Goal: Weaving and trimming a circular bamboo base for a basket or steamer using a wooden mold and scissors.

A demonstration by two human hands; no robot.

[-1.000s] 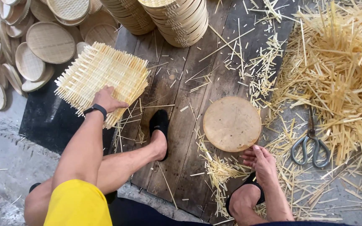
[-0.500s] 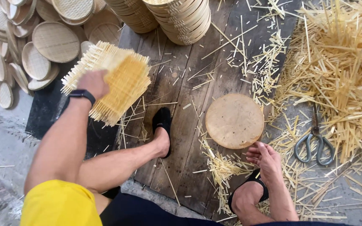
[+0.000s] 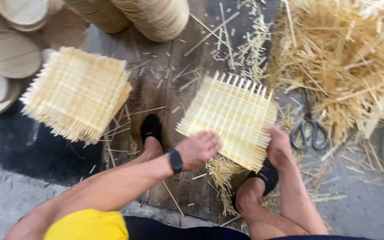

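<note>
We've got one woven bamboo mat (image 3: 230,118) at centre frame, lying tilted on the dark wooden boards (image 3: 165,84), its cut strip ends sticking out like a fringe on all sides. Our left hand (image 3: 198,149) lies flat on its lower-left corner, fingers stretched out, pressing not gripping; our right hand (image 3: 278,149) curls round the lower-right edge, fingers closed on the mat w/ thumb on top. Held at two corners like that it looks pinned & squared up between our two feet in black slippers (image 3: 151,126), 1 left of the mat, 1 just under its lower edge.

Upper left: one stack of similar woven mats (image 3: 74,93), fringes aligned, count w/in the stack not readable, resting partly on a black floor mat (image 3: 32,146). Far upper left: round woven lids (image 3: 10,55), approx 5 showing, overlapping. Top centre: 2 stacks of round bamboo baskets (image 3: 156,18), cut off by the frame. Right side: one big heap of loose bamboo strips (image 3: 343,58), offcuts scattered over the boards. One pair of scissors (image 3: 308,129) lies just right of the mat, near our right hand, handles toward us. One black watch (image 3: 175,161) on the left wrist
</note>
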